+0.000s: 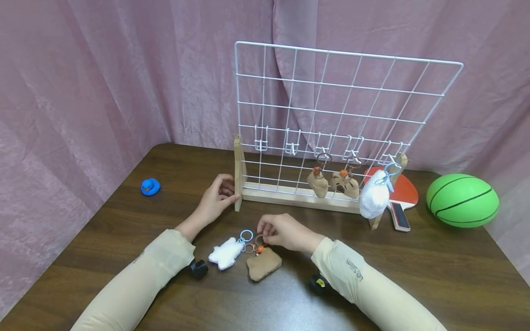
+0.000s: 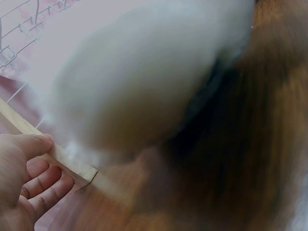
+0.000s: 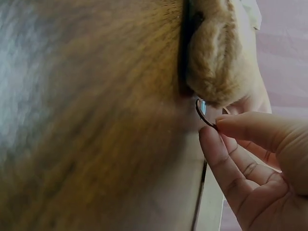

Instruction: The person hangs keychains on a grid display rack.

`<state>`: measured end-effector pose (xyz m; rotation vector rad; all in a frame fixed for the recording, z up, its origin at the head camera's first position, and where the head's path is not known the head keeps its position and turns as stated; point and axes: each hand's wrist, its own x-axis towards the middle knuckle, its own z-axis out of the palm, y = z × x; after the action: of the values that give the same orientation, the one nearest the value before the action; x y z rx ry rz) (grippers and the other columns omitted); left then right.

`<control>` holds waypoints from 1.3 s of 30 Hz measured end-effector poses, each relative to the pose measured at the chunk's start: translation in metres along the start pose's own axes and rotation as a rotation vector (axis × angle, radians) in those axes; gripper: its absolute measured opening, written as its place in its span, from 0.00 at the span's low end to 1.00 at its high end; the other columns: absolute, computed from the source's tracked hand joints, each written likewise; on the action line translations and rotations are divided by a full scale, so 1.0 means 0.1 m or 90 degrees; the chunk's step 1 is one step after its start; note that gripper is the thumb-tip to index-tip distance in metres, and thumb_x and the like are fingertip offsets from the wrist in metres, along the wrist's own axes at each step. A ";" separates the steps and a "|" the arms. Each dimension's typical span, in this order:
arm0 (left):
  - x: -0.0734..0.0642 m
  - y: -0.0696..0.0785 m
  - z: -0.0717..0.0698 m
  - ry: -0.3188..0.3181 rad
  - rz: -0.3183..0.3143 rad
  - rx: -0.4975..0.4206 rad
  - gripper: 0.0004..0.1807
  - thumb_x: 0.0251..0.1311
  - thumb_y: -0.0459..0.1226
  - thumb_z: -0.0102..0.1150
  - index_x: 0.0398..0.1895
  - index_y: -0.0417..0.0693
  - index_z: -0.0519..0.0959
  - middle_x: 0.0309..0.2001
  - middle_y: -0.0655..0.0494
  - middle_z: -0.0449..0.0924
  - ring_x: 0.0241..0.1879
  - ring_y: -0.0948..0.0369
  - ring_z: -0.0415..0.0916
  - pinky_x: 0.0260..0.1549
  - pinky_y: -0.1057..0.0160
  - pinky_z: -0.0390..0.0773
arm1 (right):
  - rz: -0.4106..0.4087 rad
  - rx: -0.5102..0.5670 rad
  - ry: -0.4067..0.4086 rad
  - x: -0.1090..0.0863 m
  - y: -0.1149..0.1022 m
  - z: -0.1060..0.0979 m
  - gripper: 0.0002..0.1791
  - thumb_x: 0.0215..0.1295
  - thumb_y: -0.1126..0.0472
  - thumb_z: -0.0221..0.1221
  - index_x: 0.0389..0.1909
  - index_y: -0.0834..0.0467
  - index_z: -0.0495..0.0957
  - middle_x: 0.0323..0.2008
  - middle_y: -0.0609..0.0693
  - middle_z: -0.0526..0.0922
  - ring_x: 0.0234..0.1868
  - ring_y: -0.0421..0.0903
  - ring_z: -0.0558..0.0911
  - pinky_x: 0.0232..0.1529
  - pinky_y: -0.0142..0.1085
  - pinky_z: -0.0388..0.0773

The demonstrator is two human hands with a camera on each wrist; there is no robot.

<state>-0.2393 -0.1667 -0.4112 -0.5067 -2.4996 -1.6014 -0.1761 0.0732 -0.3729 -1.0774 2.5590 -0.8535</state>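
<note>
My right hand (image 1: 286, 231) pinches the metal ring (image 3: 206, 115) of a brown plush keychain between thumb and index finger. The brown plush (image 1: 264, 265) with an orange bead lies on the table just below that hand. To its left lies a white plush keychain (image 1: 226, 253) with a light blue ring. At the left end of the white wire grid rack (image 1: 265, 103), my left hand (image 1: 213, 198) holds the wooden side post (image 1: 239, 177); its thumb lies along the post (image 2: 67, 161) in the left wrist view. A blurred pale plush (image 2: 139, 82) fills much of that view.
Two brown plush keychains (image 1: 318, 183) and a white one (image 1: 374, 194) hang from white hooks on the rack. Behind its right end lies a red table tennis paddle (image 1: 400, 216), beside a green ball (image 1: 463, 200). A blue rubber duck (image 1: 150, 186) sits at the table's left.
</note>
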 end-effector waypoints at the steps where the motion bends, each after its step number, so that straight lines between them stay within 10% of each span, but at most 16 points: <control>1: 0.00 0.00 0.00 0.000 -0.001 0.000 0.25 0.59 0.30 0.63 0.57 0.43 0.64 0.43 0.40 0.75 0.42 0.51 0.77 0.42 0.60 0.82 | 0.000 0.004 0.003 -0.01 0.00 -0.01 0.08 0.58 0.70 0.63 0.38 0.58 0.78 0.29 0.48 0.83 0.33 0.38 0.80 0.38 0.24 0.79; 17: 0.00 -0.01 0.00 -0.005 -0.015 0.002 0.26 0.60 0.30 0.61 0.60 0.42 0.63 0.46 0.39 0.74 0.45 0.50 0.76 0.43 0.60 0.81 | 0.021 0.106 0.021 -0.11 -0.07 -0.13 0.05 0.62 0.70 0.59 0.39 0.61 0.78 0.30 0.52 0.83 0.27 0.38 0.81 0.31 0.25 0.80; 27: -0.09 0.32 -0.04 -0.015 -0.016 0.001 0.24 0.60 0.26 0.59 0.57 0.35 0.63 0.44 0.35 0.73 0.43 0.47 0.76 0.44 0.61 0.81 | -0.003 0.101 0.078 -0.15 -0.09 -0.14 0.05 0.62 0.67 0.61 0.38 0.60 0.79 0.30 0.50 0.83 0.27 0.34 0.81 0.34 0.27 0.81; 39: -0.10 0.34 -0.05 -0.019 -0.020 -0.005 0.24 0.61 0.26 0.59 0.58 0.37 0.63 0.45 0.35 0.73 0.44 0.47 0.75 0.43 0.62 0.81 | -0.029 0.084 0.114 -0.20 -0.17 -0.31 0.04 0.62 0.67 0.61 0.38 0.59 0.80 0.30 0.49 0.84 0.30 0.34 0.81 0.36 0.26 0.81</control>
<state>-0.2184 -0.1603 -0.3827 -0.4986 -2.5365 -1.6285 -0.1652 0.0908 -0.3379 -1.0681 2.5843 -1.1630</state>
